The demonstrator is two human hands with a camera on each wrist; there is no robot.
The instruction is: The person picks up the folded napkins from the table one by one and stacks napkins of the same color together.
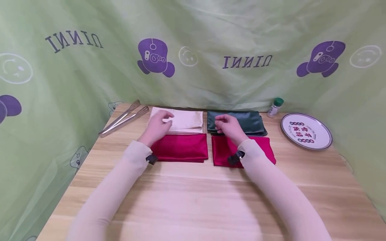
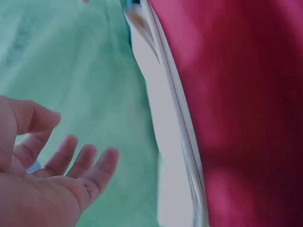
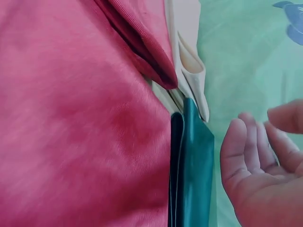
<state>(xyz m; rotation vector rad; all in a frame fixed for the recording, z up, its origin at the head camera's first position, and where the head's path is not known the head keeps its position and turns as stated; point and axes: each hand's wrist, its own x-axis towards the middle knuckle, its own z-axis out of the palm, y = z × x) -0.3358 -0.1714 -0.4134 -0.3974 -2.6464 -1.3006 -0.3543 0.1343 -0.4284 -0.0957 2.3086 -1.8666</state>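
Four folded cloths lie on the table in two rows: a white cloth [image 1: 188, 118] and a dark green satin cloth [image 1: 248, 122] behind, a left red cloth [image 1: 181, 149] and a right red cloth [image 1: 260, 147] in front. My left hand [image 1: 158, 126] hovers over the left part of the white cloth, fingers loosely bent, holding nothing. Over the green cloth's front left part is my right hand [image 1: 229, 126], also with relaxed fingers and nothing in its grasp. Both wrist views show gaps between the hands and the cloths. My right forearm partly hides the right red cloth.
Metal tongs [image 1: 123, 118] lie at the table's back left. At the back right stand a small green-capped jar [image 1: 275, 107] and a white plate [image 1: 319, 132] with printed characters. A green patterned curtain [image 1: 211, 87] hangs around the wooden table [image 1: 181, 201].
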